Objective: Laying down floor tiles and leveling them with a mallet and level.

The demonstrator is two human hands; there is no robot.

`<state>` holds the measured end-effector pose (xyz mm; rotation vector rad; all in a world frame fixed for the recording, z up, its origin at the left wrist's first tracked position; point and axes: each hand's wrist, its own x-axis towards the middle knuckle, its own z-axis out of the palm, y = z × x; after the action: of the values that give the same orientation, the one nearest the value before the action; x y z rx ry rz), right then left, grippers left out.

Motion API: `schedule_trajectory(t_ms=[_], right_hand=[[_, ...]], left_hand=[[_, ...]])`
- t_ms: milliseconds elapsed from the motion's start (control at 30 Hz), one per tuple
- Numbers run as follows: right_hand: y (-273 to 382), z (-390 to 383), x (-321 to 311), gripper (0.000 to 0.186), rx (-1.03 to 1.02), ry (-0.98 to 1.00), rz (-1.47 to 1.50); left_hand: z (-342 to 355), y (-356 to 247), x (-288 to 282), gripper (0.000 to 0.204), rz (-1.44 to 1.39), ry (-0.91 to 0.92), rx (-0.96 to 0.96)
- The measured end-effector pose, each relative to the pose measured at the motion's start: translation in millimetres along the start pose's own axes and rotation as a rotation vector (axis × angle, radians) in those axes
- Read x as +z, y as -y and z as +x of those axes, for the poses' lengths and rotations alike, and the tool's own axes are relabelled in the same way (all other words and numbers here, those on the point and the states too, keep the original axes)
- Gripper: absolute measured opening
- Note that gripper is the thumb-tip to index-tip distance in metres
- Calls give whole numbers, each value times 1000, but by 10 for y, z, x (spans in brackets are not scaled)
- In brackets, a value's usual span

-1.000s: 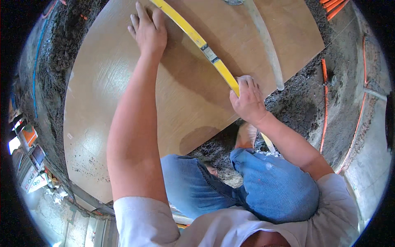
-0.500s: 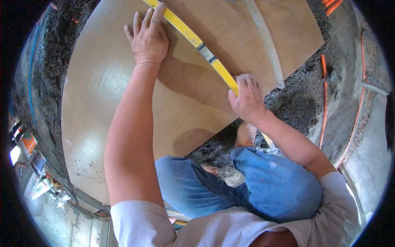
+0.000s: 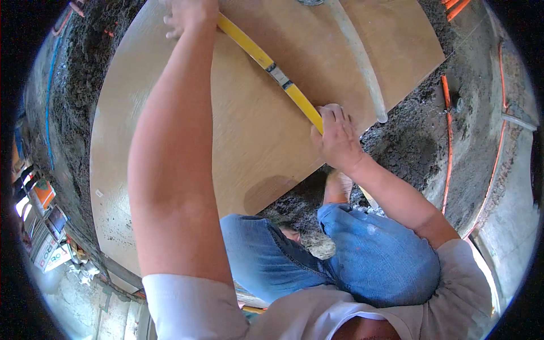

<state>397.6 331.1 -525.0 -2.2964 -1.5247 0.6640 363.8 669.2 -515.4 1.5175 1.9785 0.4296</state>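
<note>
A yellow spirit level with a small vial window lies slantwise across a big brown slab with a glossy face. My right hand grips its near end, thumb on one side and fingers over the other. Up at the far end, my left hand is beside the level, partly cut off by the upper picture edge. Its visible fingers are apart over the slab, a little blurred; whether the palm touches the level is hidden.
Dark wet mortar surrounds the slab. A pale long bar rests on it to the right, near a round grey piece. Orange pipes and a blue line run along the sides. My jeans-clad knees are close to the near edge.
My left hand has moved farther away and slightly left, toward the level's far end. The right hand stays on the near end, and the level has shifted slightly left in the picture.
</note>
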Motion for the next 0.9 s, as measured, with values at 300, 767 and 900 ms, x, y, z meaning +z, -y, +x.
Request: schedule_trajectory(t_ms=[300, 767, 900], right_hand=[[109, 144, -632, 43, -96, 24, 292], [-362, 1701, -899, 40, 743, 144, 1252], [-181, 1983, -765, 34, 723, 107, 1127]], left_hand=[[329, -7, -532, 50, -370, 754, -15], [243, 139, 126, 62, 272, -97, 186], [199, 190, 174, 66, 325, -207, 206]])
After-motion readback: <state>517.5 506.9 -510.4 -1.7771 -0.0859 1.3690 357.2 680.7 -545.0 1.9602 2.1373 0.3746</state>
